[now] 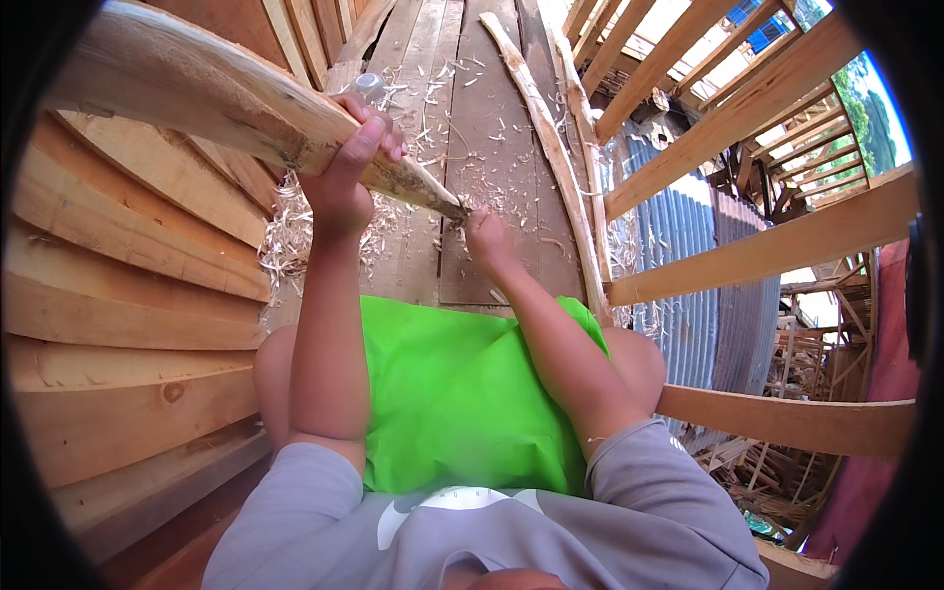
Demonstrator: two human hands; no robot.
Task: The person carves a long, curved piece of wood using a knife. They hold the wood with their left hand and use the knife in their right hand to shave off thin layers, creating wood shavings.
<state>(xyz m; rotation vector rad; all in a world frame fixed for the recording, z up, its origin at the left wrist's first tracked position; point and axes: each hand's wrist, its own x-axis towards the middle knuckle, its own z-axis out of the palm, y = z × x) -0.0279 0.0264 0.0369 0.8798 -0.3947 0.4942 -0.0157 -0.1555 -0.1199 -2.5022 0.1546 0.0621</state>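
tapered wooden pole (206,98) is clamped mid-length by the left hand (344,172), long axis running from upper left down to its tip, where the right hand (487,236) is closed at the point; tool not discernible.

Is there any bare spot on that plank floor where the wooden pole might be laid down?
The barest stretch is the dark plank ahead of the right hand, bordered by the thin peeled stick; only scattered chips lie there. It is crowded by the left hand, which grips the pole: shavings heap against the stacked boards.
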